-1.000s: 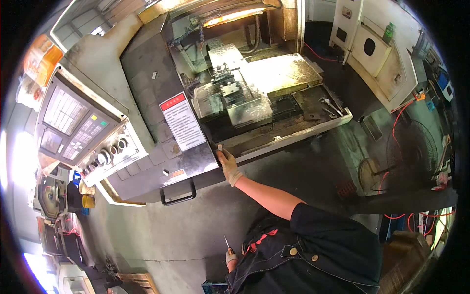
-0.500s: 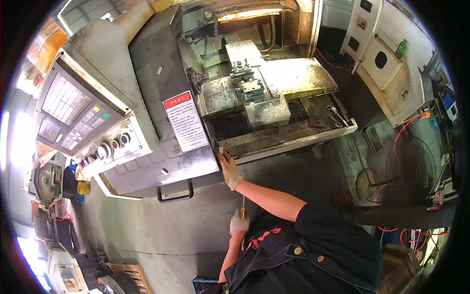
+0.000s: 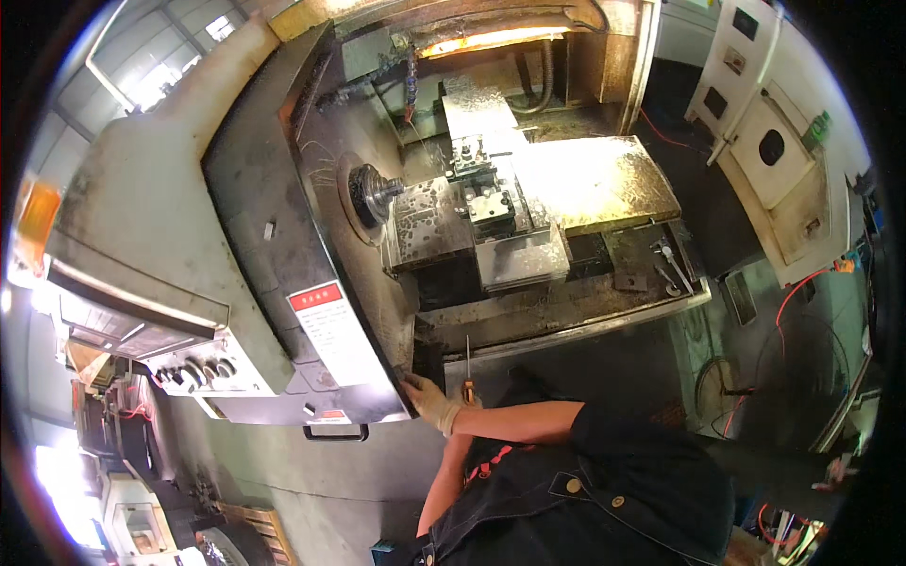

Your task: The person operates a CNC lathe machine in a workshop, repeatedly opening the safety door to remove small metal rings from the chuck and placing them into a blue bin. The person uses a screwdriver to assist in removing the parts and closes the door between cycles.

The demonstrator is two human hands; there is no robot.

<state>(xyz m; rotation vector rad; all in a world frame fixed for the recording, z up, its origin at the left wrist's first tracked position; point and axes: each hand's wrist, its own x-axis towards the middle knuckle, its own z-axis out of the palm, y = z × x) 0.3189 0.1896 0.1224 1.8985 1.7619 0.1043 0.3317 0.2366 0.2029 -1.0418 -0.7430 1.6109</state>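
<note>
My right hand [image 3: 432,404], in a thin pale glove, reaches across to the left and grips the near edge of the dark machine door [image 3: 255,236]. Behind its wrist, my left hand [image 3: 473,403] is mostly covered. It holds a hand tool with an orange-brown handle [image 3: 468,389] and a long thin metal shaft [image 3: 467,354] pointing up; the tip's shape is too small to tell. A printed sign [image 3: 338,335] with a red top is on the door. Past the door edge are the lathe chuck [image 3: 376,191] and the tool blocks [image 3: 490,205] on their slide.
A control panel with knobs [image 3: 203,371] is at the left, above a black door handle [image 3: 336,433]. Metal hand tools [image 3: 668,264] lie in the machine's right tray. A lamp [image 3: 500,41] glows inside. At the right stand a white machine [image 3: 793,141] and a fan [image 3: 802,349].
The door's edge now sits further from the chuck, which shows more fully. My right hand has stayed at that edge, now in front of my left hand. The view has also shifted.
</note>
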